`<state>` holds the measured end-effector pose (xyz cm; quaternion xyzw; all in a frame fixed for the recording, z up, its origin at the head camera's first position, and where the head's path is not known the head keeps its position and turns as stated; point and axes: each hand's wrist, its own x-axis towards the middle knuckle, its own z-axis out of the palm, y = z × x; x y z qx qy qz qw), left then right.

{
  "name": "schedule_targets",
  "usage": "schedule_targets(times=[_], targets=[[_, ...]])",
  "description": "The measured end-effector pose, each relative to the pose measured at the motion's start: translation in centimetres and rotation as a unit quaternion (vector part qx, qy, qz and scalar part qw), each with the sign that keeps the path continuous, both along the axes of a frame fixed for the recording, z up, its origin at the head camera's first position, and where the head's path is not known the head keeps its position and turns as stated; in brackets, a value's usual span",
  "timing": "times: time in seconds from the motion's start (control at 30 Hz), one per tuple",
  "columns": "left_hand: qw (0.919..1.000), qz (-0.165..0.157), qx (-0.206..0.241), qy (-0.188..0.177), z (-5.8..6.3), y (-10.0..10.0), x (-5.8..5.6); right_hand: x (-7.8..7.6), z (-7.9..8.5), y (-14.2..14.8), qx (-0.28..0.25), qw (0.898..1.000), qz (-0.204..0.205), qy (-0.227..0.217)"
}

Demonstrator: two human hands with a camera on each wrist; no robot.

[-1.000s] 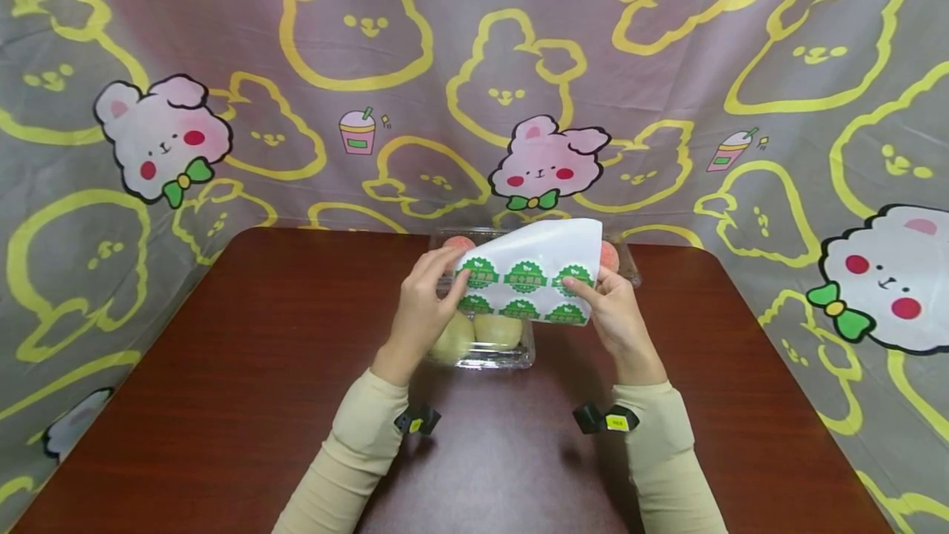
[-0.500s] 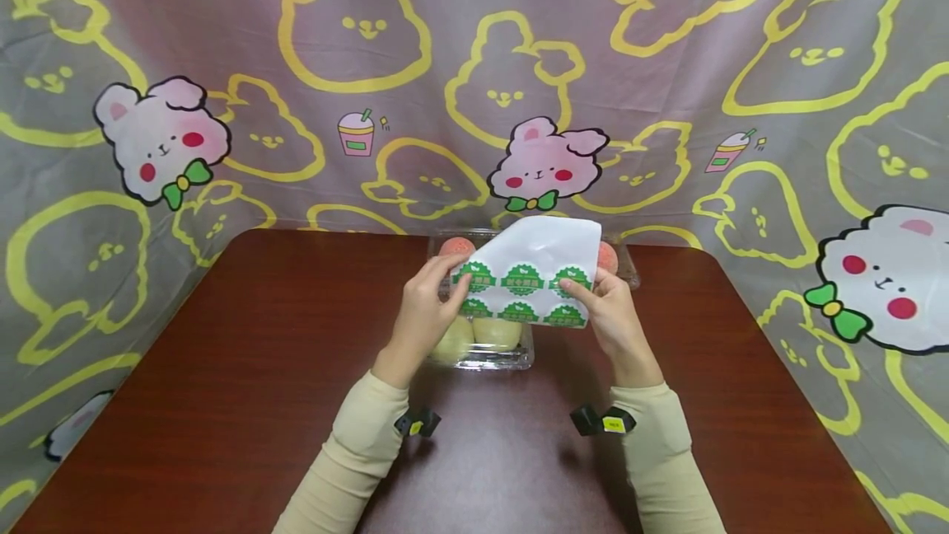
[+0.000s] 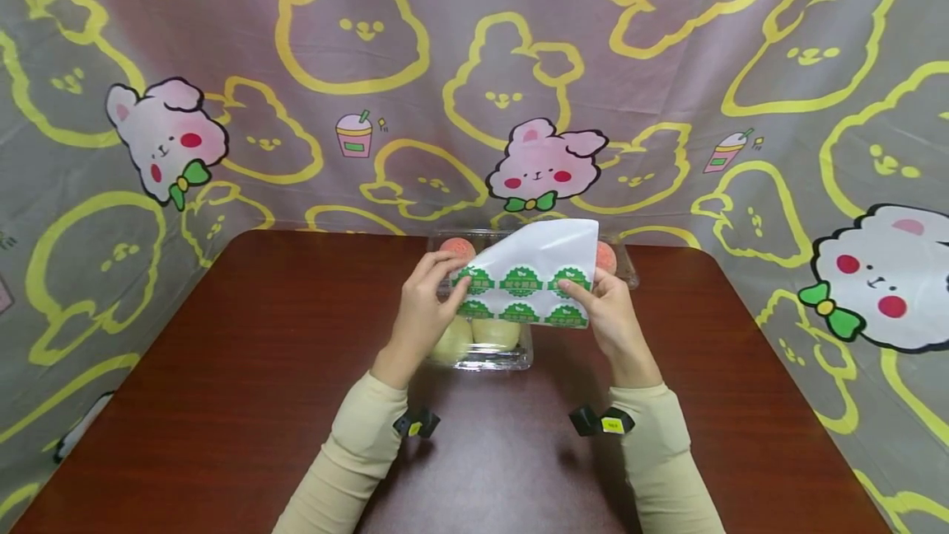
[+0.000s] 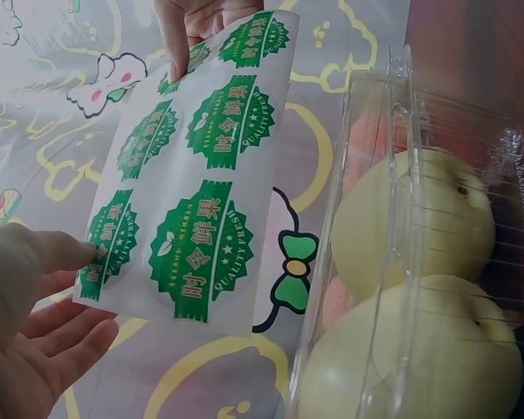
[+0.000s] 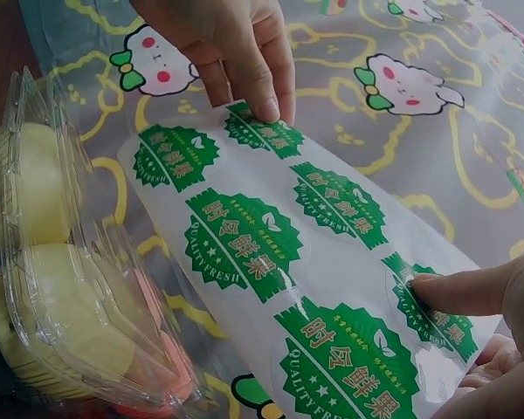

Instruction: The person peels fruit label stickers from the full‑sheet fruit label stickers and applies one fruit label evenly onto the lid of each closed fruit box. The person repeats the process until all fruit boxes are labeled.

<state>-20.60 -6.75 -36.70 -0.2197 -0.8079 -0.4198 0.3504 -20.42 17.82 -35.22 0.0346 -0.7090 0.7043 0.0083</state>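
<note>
A white sheet of round green stickers (image 3: 521, 280) is stretched between my two hands, its upper part bent back. My left hand (image 3: 424, 311) pinches the left edge, thumb on the front and fingers behind. At the opposite edge, my right hand (image 3: 621, 321) grips the sheet the same way, its thumb pressed over a sticker. Printed characters and "QUALITY FRESH" show on the stickers in both wrist views. Below the sheet in the head view is a clear plastic clamshell box (image 3: 493, 363) holding pale yellow-green fruits (image 4: 410, 227), partly hidden by the sheet and left hand.
Behind the sheet stands another clear plastic box (image 3: 626, 270) with pinkish-red round fruits (image 3: 457, 250), mostly covered from view. Both boxes are on a dark reddish-brown table (image 3: 296, 353). A patterned cloth (image 3: 400, 39) hangs along the table's back and sides.
Both hands keep their grip on the sticker sheet and have hardly moved. The sheet has shifted very slightly left, and the bend in its upper part has changed a little.
</note>
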Motion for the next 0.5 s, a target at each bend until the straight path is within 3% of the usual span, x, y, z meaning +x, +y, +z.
schedule_targets(times=[0.27,0.5], targets=[[0.9998,0.008,0.004,0.016,-0.25,-0.03,-0.19,0.18,0.08,-0.2,0.005,1.0,-0.004,-0.009],[0.9992,0.019,0.006,0.036,-0.3,-0.14,-0.3,0.35,0.31,-0.29,-0.025,0.999,0.002,-0.026]])
